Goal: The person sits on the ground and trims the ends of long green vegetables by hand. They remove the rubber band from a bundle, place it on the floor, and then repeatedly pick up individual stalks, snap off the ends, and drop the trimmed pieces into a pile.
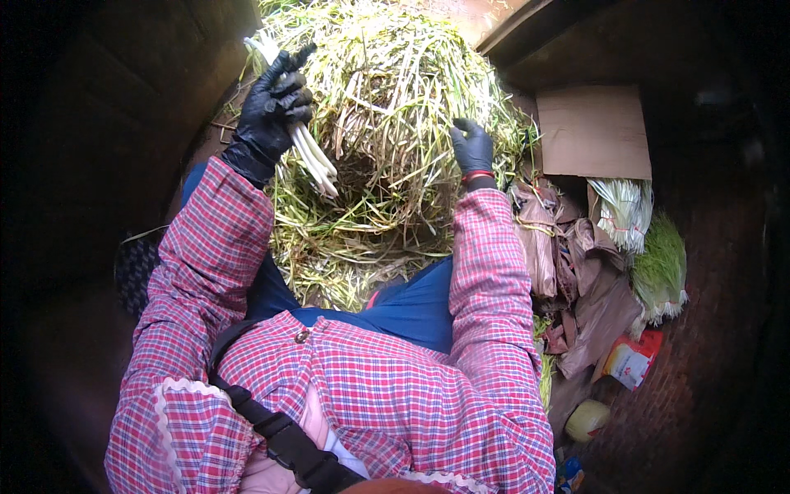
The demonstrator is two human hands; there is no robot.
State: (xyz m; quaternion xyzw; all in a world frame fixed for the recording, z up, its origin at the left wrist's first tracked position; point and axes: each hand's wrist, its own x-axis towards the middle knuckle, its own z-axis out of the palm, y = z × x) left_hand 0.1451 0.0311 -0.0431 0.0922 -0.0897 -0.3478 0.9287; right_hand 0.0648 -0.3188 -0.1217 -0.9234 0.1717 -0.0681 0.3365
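Observation:
My left hand (271,105), in a black glove, is raised at the upper left and holds several long white stalks (313,159); their ends stick out above and below the fist. My right hand (473,146), in a dark glove with a red band at the wrist, is at the right side of a large heap of green and yellowish leaves and stalks (395,92). Its fingers are bent and I see nothing held in them. The heap lies before me and reaches down between my knees.
To the right lie a cardboard sheet (594,133), a bundle of white stalks (623,210), a green-leaved bundle (659,268), crumpled brown sacking (586,290), a red and white packet (632,359) and a yellowish round object (587,420). A dark wall (123,80) stands at the left.

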